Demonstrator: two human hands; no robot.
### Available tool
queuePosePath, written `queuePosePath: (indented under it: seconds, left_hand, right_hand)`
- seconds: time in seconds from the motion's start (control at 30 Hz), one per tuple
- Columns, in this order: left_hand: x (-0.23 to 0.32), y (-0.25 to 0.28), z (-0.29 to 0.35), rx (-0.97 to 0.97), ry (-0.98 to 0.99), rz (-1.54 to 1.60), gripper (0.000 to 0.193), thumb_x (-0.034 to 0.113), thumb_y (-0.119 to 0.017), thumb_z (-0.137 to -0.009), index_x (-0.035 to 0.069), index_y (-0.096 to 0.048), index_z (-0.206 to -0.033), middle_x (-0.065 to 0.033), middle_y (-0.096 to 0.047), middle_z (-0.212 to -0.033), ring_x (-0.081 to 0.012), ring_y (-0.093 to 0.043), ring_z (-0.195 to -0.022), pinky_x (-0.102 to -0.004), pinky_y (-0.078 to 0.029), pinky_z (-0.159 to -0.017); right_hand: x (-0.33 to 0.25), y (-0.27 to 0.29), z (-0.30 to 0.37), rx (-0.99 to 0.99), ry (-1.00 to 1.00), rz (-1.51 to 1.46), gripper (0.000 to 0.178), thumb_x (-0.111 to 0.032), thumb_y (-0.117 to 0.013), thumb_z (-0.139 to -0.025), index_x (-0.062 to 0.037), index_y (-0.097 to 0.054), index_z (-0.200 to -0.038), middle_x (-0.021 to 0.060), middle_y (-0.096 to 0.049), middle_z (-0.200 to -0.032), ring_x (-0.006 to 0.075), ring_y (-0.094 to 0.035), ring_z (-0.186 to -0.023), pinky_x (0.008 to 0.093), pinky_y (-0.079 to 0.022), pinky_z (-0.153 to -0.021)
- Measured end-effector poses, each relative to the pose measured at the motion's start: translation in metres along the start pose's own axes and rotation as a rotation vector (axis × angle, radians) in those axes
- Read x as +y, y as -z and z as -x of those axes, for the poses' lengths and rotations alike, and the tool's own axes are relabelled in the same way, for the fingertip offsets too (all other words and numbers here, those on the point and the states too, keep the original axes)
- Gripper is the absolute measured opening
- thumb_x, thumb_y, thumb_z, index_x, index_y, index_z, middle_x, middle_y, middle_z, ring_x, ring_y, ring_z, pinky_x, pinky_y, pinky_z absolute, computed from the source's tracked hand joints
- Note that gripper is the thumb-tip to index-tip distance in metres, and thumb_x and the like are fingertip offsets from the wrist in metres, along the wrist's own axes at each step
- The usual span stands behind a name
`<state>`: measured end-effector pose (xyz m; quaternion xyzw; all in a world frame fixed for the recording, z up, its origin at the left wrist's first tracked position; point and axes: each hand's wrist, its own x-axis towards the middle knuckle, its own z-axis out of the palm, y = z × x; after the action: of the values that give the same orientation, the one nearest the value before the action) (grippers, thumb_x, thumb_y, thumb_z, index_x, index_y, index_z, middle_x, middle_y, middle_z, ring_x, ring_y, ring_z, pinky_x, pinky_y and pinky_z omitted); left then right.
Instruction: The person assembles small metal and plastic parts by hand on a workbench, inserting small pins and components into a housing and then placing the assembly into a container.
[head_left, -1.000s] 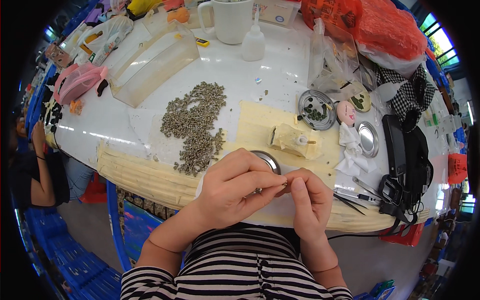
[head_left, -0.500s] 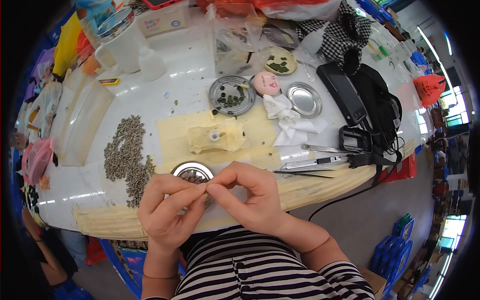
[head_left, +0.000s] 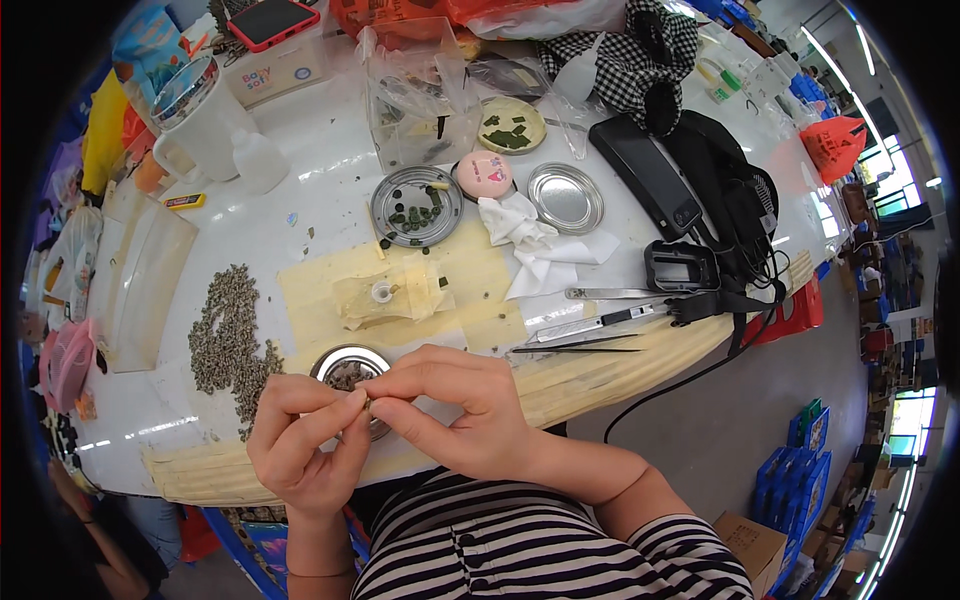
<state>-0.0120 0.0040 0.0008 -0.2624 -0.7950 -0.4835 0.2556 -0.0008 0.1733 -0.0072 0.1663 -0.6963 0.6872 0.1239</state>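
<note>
My left hand (head_left: 308, 440) and my right hand (head_left: 460, 412) meet fingertip to fingertip above the near table edge. Thumb and forefinger of each are pinched together on something tiny, mostly covered by the fingers, so its kind cannot be made out. Just under and behind the fingertips stands a round shiny metal tin (head_left: 352, 356) with small brown pieces (head_left: 346, 376) in it; my hands hide its near side. To the left lies a heap of small grey-brown pieces (head_left: 228, 340). Beyond the tin, a tape-wrapped block (head_left: 415, 290) carries a small white ring (head_left: 381, 291).
Farther back are a metal dish of dark green pieces (head_left: 418, 207), a round pink case (head_left: 484, 175), a metal lid (head_left: 566, 198) and crumpled tissue (head_left: 520, 225). Right of my hands lie tweezers (head_left: 610, 294), a craft knife (head_left: 590, 324) and a black device (head_left: 645, 175). A white mug (head_left: 200, 125) stands back left.
The view has shifted, so the table things appear farther left. My hands keep the same fingertip pinch over the tin, with the fingers only slightly changed.
</note>
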Motion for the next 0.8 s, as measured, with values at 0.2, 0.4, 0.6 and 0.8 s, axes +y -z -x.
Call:
queuePosePath:
  seconds: [0.2, 0.4, 0.6, 0.8]
  left_hand:
    - [-0.0005, 0.0008, -0.0019, -0.023, -0.037, -0.004, 0.031, -0.007, -0.077, -0.067, 0.007, -0.074, -0.094, -0.0029, -0.062, -0.078, -0.0179, -0.057, -0.070, -0.0289, -0.044, -0.061]
    - [0.0032, -0.0022, -0.0012, -0.001, 0.023, -0.039, 0.026, -0.007, -0.077, -0.067, 0.005, -0.071, -0.089, -0.0045, -0.062, -0.078, -0.0188, -0.058, -0.071, -0.0295, -0.046, -0.062]
    - [0.0017, 0.0009, -0.0006, 0.018, 0.054, -0.008, 0.025, -0.006, -0.077, -0.067, 0.004, -0.072, -0.089, -0.0051, -0.063, -0.078, -0.0189, -0.059, -0.071, -0.0290, -0.046, -0.062]
    - [0.0034, 0.0010, -0.0029, -0.002, 0.012, 0.019, 0.027, -0.006, -0.077, -0.067, 0.006, -0.073, -0.091, -0.0038, -0.064, -0.079, -0.0173, -0.060, -0.071, -0.0281, -0.046, -0.061]
  right_hand:
    - [-0.0051, 0.0033, -0.0032, -0.061, -0.152, -0.099, 0.009, -0.004, -0.072, -0.086, 0.0013, -0.070, -0.094, 0.0095, -0.068, -0.086, 0.0157, -0.066, -0.072, 0.0256, -0.051, -0.064]
    - [-0.0022, 0.0025, -0.0008, 0.028, 0.082, 0.091, 0.018, -0.002, -0.076, -0.080, -0.0021, -0.073, -0.098, 0.0094, -0.069, -0.090, 0.0178, -0.065, -0.074, 0.0271, -0.051, -0.065]
    - [-0.0023, 0.0001, -0.0003, 0.029, 0.153, 0.170, 0.024, -0.001, -0.077, -0.079, -0.0023, -0.074, -0.102, 0.0104, -0.070, -0.090, 0.0187, -0.067, -0.077, 0.0269, -0.053, -0.064]
    - [-0.0030, 0.0041, -0.0009, -0.038, 0.054, 0.090, 0.017, -0.001, -0.075, -0.080, 0.0003, -0.073, -0.097, 0.0113, -0.070, -0.088, 0.0206, -0.067, -0.077, 0.0280, -0.053, -0.067]
